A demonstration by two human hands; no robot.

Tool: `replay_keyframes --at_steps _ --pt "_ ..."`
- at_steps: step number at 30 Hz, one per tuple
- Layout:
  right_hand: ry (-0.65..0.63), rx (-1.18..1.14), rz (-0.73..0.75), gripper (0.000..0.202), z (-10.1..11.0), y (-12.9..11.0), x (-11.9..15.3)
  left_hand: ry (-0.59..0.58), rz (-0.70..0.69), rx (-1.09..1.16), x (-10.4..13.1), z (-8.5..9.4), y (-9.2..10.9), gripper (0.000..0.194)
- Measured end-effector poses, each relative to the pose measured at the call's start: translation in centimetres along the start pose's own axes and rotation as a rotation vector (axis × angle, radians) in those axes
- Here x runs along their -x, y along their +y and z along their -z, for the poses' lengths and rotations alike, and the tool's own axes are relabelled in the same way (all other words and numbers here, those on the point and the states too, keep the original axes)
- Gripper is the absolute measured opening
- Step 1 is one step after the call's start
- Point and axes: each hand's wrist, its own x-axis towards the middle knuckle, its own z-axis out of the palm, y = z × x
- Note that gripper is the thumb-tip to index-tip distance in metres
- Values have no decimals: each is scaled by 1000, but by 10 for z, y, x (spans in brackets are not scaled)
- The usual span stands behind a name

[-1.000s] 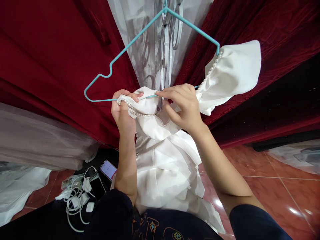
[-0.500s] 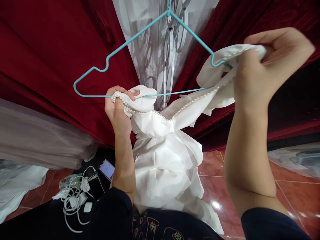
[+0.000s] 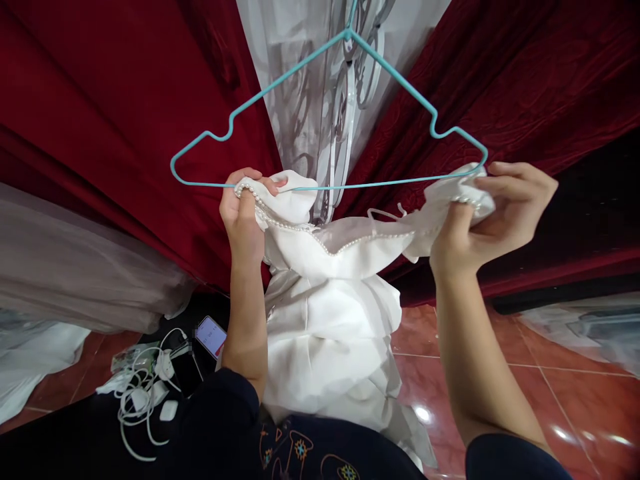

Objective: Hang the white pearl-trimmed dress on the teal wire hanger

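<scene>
A white dress (image 3: pixel 335 307) with a pearl-trimmed neckline hangs between my hands, its skirt draping down toward my lap. My left hand (image 3: pixel 245 207) is closed on the dress's left shoulder part, which touches the lower bar of a light blue hanger (image 3: pixel 333 187). On the other side my right hand (image 3: pixel 493 213) pinches the right shoulder part between thumb and fingers, just below the hanger's right end. The hanger is upright, its hook running out of the top of the view.
Dark red curtains (image 3: pixel 125 100) stand on both sides, with white metal scrollwork (image 3: pixel 345 127) between them. At lower left a phone (image 3: pixel 210 337), tangled white cables (image 3: pixel 140 407) and a small white case (image 3: pixel 169 410) lie on a black surface. Red tiles (image 3: pixel 480 347) cover the floor.
My right hand has come down and inward with the right shoulder part, off the hanger's right end, which now shows bare. My left hand keeps its grip.
</scene>
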Motion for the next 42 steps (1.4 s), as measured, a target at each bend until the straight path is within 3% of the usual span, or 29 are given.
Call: replay_keyframes --at_steps 2,4,6,7,10,12,16,20,25,28,32,35,38,42 --pt "-144 -2 -16 30 -12 -25 -2 13 -6 45 2 -4 -2 14" --pt "-385 -41 -66 37 -27 -42 -3 32 3 76 5 -9 -4 12" --pt "-555 -102 -144 37 -41 -47 -2 40 26 93 9 -12 -4 11" --pt "-573 -128 -188 34 -47 -47 -1 34 43 89 11 -13 -3 12" --pt "-453 -147 -255 25 -55 -39 5 1 83 -35 19 -5 -6 13" --pt "-411 -142 -263 24 -54 -35 8 36 71 -194 25 11 -12 14" --pt "-424 -149 -289 25 -49 -36 7 271 -94 -448 21 54 -22 15" --pt "-413 -150 -277 26 -49 -36 6 478 -251 -532 -9 76 -3 37" --pt "-406 -149 -246 28 -50 -32 11 485 -432 -619 -62 63 42 46" --pt "-380 -166 -223 34 -51 -32 17 417 -487 -663 -83 45 55 44" --pt "-363 -172 -205 41 -54 -32 23 179 -467 -721 -87 20 58 43" --pt "-353 -156 -198 42 -55 -31 23 102 -432 -739 -82 12 57 40" --pt "-360 -148 -200 42 -54 -31 21 127 -463 -674 -81 19 59 41" --pt "-363 -159 -218 40 -55 -32 21 423 -535 -510 -82 36 69 45"
